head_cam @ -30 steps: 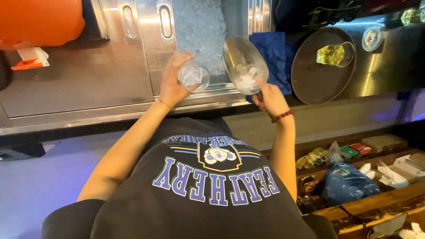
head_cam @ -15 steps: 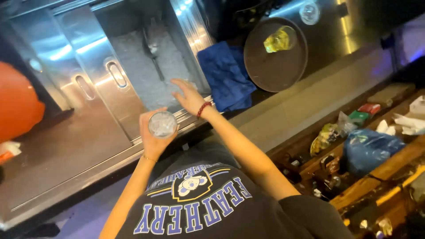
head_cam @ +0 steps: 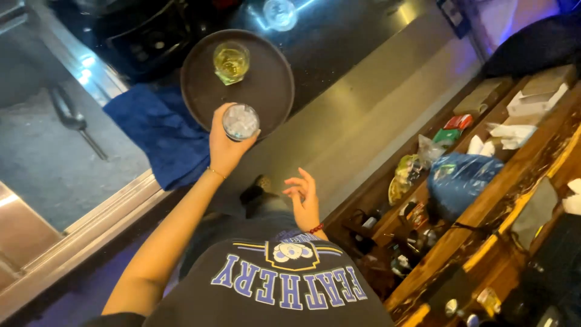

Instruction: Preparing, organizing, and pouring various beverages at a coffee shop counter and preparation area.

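My left hand (head_cam: 225, 145) grips a clear glass filled with ice (head_cam: 240, 121) and holds it over the near edge of a round dark tray (head_cam: 266, 91). On that tray stands a second glass with a yellow drink (head_cam: 230, 62). My right hand (head_cam: 304, 197) hangs lower, close to my body, fingers loosely apart and holding nothing. A metal ice scoop (head_cam: 71, 118) lies in the ice bin (head_cam: 42, 157) at the left.
A blue cloth (head_cam: 154, 130) lies between the ice bin and the tray on the steel counter (head_cam: 339, 121). Wooden shelves (head_cam: 484, 206) at the right hold a blue bag (head_cam: 463, 178), packets and small items. A round light-coloured object (head_cam: 279, 11) sits at the top.
My right hand let go of the scoop, which now lies in the ice, and dropped toward my body. My left hand carried the ice-filled glass rightward to the tray.
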